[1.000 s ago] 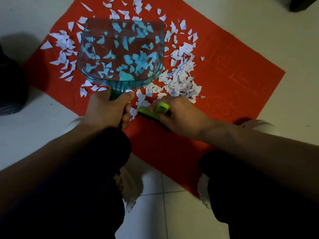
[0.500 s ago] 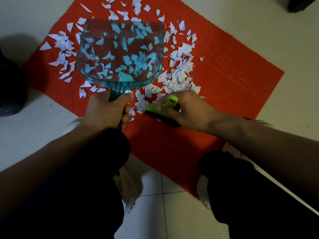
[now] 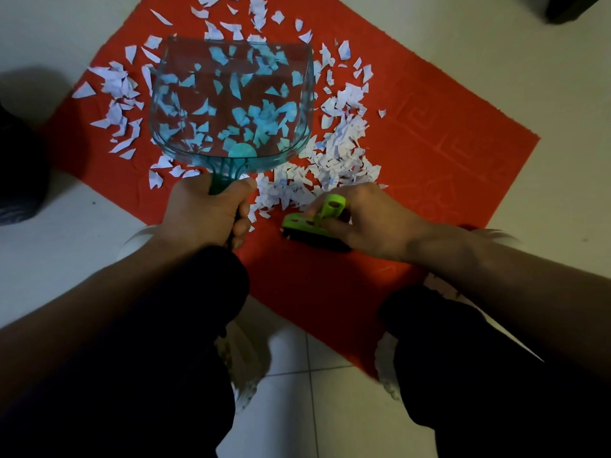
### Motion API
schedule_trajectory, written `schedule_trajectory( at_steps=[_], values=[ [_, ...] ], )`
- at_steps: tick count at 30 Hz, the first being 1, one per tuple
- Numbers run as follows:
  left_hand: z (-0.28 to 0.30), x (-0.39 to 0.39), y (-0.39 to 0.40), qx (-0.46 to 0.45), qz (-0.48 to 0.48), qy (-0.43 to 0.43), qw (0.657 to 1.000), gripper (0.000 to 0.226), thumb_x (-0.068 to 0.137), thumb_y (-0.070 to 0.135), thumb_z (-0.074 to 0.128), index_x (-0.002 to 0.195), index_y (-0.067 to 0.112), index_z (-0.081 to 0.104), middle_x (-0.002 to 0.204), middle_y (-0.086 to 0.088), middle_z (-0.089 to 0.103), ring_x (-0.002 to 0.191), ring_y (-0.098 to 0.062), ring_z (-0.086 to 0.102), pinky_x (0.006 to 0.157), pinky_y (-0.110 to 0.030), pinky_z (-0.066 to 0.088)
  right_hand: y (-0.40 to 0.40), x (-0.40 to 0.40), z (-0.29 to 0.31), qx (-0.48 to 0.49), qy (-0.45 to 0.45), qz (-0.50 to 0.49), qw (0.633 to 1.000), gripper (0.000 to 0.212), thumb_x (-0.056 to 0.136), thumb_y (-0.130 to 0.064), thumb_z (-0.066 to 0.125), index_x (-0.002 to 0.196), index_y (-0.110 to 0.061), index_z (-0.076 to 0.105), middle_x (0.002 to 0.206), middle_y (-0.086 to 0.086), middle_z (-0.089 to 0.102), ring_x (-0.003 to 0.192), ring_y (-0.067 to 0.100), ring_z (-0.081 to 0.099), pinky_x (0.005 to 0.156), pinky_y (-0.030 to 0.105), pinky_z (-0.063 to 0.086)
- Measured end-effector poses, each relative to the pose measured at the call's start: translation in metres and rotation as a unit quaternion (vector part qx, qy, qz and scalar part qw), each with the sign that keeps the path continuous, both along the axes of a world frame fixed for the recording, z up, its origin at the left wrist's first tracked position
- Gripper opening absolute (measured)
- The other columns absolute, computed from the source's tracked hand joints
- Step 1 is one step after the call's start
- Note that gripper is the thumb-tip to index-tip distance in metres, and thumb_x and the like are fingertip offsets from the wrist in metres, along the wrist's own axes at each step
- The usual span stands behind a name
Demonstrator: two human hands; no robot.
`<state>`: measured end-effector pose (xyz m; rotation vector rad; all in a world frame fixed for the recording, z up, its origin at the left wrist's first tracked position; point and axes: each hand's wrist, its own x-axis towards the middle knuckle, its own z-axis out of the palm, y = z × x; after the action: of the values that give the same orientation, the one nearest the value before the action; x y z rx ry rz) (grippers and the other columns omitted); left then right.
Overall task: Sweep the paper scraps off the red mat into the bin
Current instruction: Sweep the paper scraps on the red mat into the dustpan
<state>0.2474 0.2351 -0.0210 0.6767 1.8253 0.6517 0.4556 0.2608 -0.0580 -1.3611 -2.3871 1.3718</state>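
Hidden, cropped and blurred parts of the sweeping scene

The dustpan (image 3: 231, 104) handle vanishes inside the left hand (image 3: 201, 213), whose fingertips curl out of sight beneath it, and scraps seen through its tinted plastic cannot be placed as lying in the pan or under it. The right hand (image 3: 367, 219) covers most of the green brush (image 3: 314, 219) handle; the bristles merge into dark shadow. The red mat (image 3: 446, 153) is cut by the top edge, and the legs hide its near corner. A dark object (image 3: 20, 173) at the left edge and another (image 3: 575, 8) in the top right corner are cropped and too dim to identify. The feet (image 3: 244, 368) are blurred. Print on the paper scraps (image 3: 344, 150) is too small to read.
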Motion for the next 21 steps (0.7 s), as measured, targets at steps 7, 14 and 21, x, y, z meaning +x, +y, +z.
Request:
schedule_trajectory(
  at_steps=[7, 14, 21],
  values=[
    [0.0, -0.001, 0.001, 0.001, -0.005, -0.004, 1.0, 0.036, 0.093, 0.023, 0.062, 0.062, 0.009, 0.05, 0.045, -0.001, 0.046, 0.033, -0.012, 0.039, 0.034, -0.02, 0.035, 0.008, 0.003, 0.009, 0.054, 0.032, -0.06, 0.996, 0.022, 0.09, -0.011, 0.061, 0.108, -0.018, 0.07, 0.106, 0.002, 0.072, 0.092, 0.019, 0.067, 0.083, 0.034, 0.052],
    [0.0, 0.0, 0.0, 0.005, -0.008, 0.004, 1.0, 0.037, 0.093, 0.024, 0.062, 0.062, 0.008, 0.05, 0.045, -0.002, 0.046, 0.033, -0.014, 0.039, 0.035, -0.021, 0.036, 0.003, 0.007, 0.002, -0.012, -0.003, 0.022, 1.0, 0.02, 0.091, -0.013, 0.061, 0.108, -0.017, 0.071, 0.105, 0.0, 0.072, 0.094, 0.011, 0.066, 0.081, 0.022, 0.052],
    [0.0, 0.001, 0.0, 0.003, -0.001, -0.008, 1.0, 0.034, 0.094, 0.023, 0.062, 0.066, 0.008, 0.05, 0.046, 0.0, 0.046, 0.032, -0.01, 0.039, 0.034, -0.018, 0.035, 0.013, 0.008, 0.007, 0.068, 0.032, -0.071, 0.995, 0.023, 0.09, -0.012, 0.061, 0.109, -0.021, 0.07, 0.11, 0.001, 0.071, 0.097, 0.019, 0.066, 0.086, 0.037, 0.052]
  ],
)
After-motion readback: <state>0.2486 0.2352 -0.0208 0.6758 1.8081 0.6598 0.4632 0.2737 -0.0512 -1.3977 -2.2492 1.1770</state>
